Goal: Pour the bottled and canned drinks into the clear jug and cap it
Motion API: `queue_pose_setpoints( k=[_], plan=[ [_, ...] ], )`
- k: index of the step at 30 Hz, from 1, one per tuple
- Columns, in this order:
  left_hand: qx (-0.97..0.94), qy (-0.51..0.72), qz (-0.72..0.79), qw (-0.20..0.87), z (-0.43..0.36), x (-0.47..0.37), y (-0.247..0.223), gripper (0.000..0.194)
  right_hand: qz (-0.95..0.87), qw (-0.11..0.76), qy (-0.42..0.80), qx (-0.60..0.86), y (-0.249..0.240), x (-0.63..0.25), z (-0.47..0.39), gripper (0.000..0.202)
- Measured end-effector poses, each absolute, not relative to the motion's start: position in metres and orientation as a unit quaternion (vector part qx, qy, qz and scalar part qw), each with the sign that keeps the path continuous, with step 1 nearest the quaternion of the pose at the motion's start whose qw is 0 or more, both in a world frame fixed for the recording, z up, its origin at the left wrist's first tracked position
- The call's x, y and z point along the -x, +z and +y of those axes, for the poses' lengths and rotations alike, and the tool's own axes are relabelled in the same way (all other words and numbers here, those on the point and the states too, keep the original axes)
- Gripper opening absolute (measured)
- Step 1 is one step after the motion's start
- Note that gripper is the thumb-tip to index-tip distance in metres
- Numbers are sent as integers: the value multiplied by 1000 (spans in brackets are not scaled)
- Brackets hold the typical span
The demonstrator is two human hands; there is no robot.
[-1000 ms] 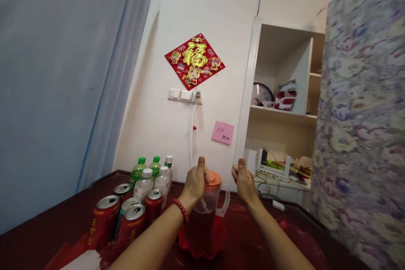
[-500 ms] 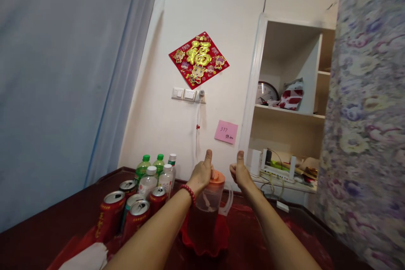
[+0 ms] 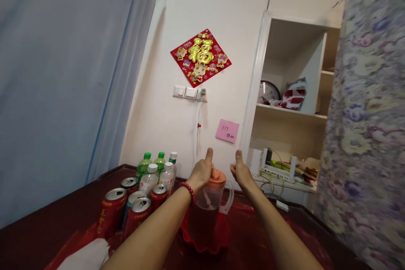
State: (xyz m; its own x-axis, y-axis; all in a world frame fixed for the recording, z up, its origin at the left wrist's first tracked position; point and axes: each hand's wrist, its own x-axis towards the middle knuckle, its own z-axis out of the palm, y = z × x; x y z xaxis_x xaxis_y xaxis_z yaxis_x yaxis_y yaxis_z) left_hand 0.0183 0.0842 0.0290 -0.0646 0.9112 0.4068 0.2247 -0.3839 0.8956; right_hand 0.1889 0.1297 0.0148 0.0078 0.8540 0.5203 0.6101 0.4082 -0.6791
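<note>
My left hand is closed in a fist with its thumb pointing up, and red beads circle that wrist. Opposite it, my right hand is also curled shut, thumb raised; neither hand appears to hold anything. Below and between them stands a clear pitcher with an orange lid, partly filled with dark liquid. Its handle faces right, below my right hand. My left hand overlaps the lid in view; whether they touch, I cannot tell. A red scalloped dish is under the pitcher.
Several drink cans and bottles crowd the table's left side, near white paper. A white router sits on the shelf at right. A blue curtain and floral curtain flank the table.
The view has shifted slightly, moving the wall items a little to the right. My hands keep the same thumbs-up pose and are marginally closer together.
</note>
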Motion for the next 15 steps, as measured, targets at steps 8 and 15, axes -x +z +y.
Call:
queue_pose_setpoints(
  k=[8,15],
  plan=[
    [-471,722,428,272,80,23,-11,70,-804,344,37,483,29,-165,103,23],
    [-477,693,403,359,87,27,-68,90,-837,232,21,495,28,-140,112,27]
  ],
)
